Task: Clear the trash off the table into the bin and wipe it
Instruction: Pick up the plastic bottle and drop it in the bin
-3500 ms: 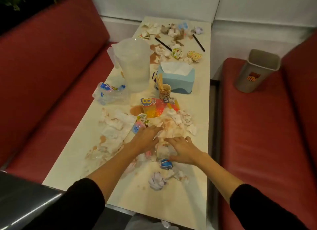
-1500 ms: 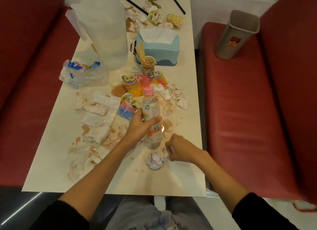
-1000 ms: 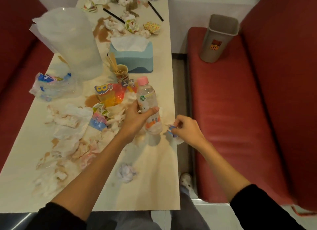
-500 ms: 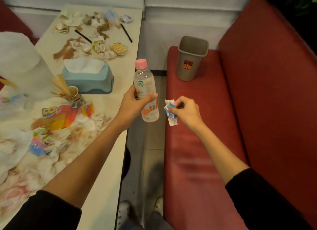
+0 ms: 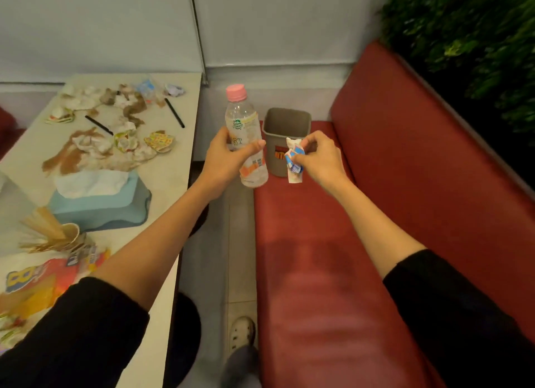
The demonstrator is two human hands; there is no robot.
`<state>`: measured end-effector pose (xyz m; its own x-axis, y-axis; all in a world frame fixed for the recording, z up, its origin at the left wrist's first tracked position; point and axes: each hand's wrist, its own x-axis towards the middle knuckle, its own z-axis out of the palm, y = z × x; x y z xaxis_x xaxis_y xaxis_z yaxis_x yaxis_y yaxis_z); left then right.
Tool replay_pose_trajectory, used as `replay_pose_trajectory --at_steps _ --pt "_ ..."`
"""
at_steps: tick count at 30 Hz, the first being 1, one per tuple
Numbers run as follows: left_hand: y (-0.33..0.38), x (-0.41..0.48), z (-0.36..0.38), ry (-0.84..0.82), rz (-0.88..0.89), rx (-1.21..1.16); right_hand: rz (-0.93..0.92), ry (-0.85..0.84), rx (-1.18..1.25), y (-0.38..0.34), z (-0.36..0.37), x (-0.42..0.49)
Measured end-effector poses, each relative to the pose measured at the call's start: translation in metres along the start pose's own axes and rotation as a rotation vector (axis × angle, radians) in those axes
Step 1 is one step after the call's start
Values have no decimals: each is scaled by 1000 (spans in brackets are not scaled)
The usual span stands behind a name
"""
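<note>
My left hand (image 5: pixel 227 159) grips a clear plastic bottle (image 5: pixel 246 127) with a pink cap, upright in the air between the table and the bench. My right hand (image 5: pixel 320 159) pinches a crumpled white and blue wrapper (image 5: pixel 293 163) just in front of the grey bin (image 5: pixel 285 138). The bin stands on the red bench seat (image 5: pixel 333 271), right behind both hands. On the cream table (image 5: pixel 170 161) at the left lie crumpled napkins (image 5: pixel 89 144), wrappers and brown spills.
A blue tissue box (image 5: pixel 98 199), a paper cup of wooden sticks (image 5: pixel 55 234), an orange snack bag (image 5: pixel 49 277) and two black straws (image 5: pixel 173 112) lie on the table. A green plant wall (image 5: pixel 477 40) rises behind the bench back. My shoe (image 5: pixel 241 332) shows on the tiled floor.
I lifted the bottle and the wrapper off the table, and both hands have travelled right and forward to the bin. The view has swung from the table toward the bench.
</note>
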<state>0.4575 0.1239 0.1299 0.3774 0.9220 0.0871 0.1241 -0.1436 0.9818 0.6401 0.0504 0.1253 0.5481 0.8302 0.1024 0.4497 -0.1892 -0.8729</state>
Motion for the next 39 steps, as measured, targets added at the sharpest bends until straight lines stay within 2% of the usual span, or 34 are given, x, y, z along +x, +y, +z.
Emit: replay_pose_trajectory --at_steps 7,16,23,29,35,39 --pt "-11 122 31 -29 48 28 33 7 -79 9 -1 113" --pt "-112 331 81 -11 -21 -59 144 97 -140 86 69 310" --pt "-179 421 123 -82 -47 38 232 133 -207 155 119 399" --pt "-233 466 153 -209 -102 278 323 -30 -353 214 150 438" --pt "-284 499 179 -330 -273 440 414 -386 -627 263 175 466" --pt "-303 505 196 -419 -373 500 470 -594 -681 279 185 470"
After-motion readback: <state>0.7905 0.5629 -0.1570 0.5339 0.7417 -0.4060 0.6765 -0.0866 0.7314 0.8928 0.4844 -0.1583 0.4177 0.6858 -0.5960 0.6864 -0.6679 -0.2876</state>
